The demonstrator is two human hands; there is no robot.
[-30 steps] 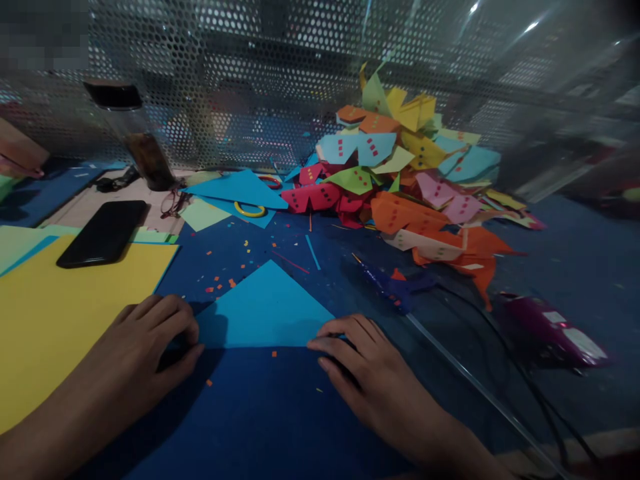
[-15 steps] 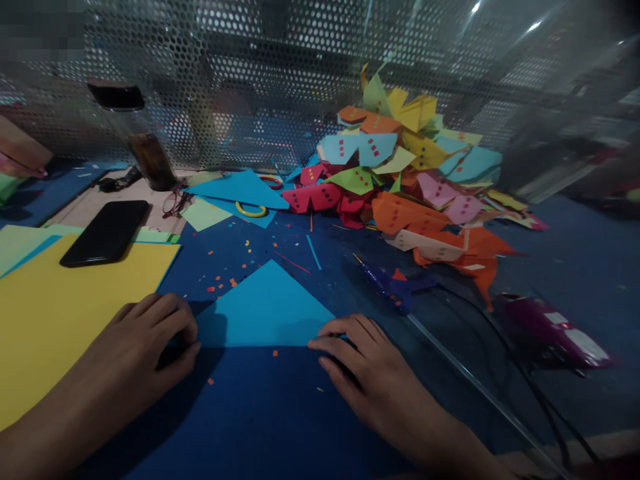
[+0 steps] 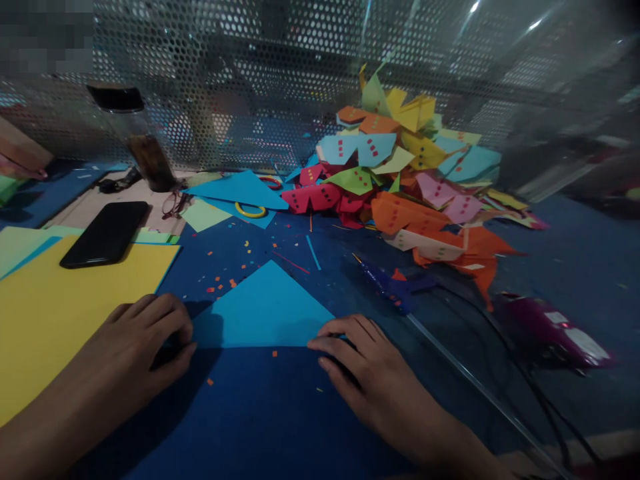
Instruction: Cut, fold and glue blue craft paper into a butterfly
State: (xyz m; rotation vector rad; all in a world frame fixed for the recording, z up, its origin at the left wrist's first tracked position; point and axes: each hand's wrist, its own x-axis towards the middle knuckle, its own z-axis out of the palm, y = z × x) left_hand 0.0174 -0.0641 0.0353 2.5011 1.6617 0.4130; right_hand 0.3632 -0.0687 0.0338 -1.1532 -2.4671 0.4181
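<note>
A light blue paper triangle (image 3: 265, 307) lies flat on the dark blue table, its long edge toward me. My left hand (image 3: 145, 343) rests curled at the triangle's left corner, fingertips pressed onto the paper. At the right corner my right hand (image 3: 363, 370) is also curled, with its fingertips pinching down on the paper's edge. Small orange and yellow paper scraps (image 3: 225, 273) are scattered just beyond the triangle.
A heap of folded coloured paper shapes (image 3: 410, 180) fills the back right. A blue glue gun (image 3: 395, 283) and a purple one (image 3: 550, 327) lie right of my hands, cables trailing. A black phone (image 3: 105, 233) sits on yellow paper (image 3: 55, 307) at left. A perforated metal screen (image 3: 280, 60) stands behind.
My left hand has slid slightly left and nearer along the triangle's corner. The right hand and the paper have not moved.
</note>
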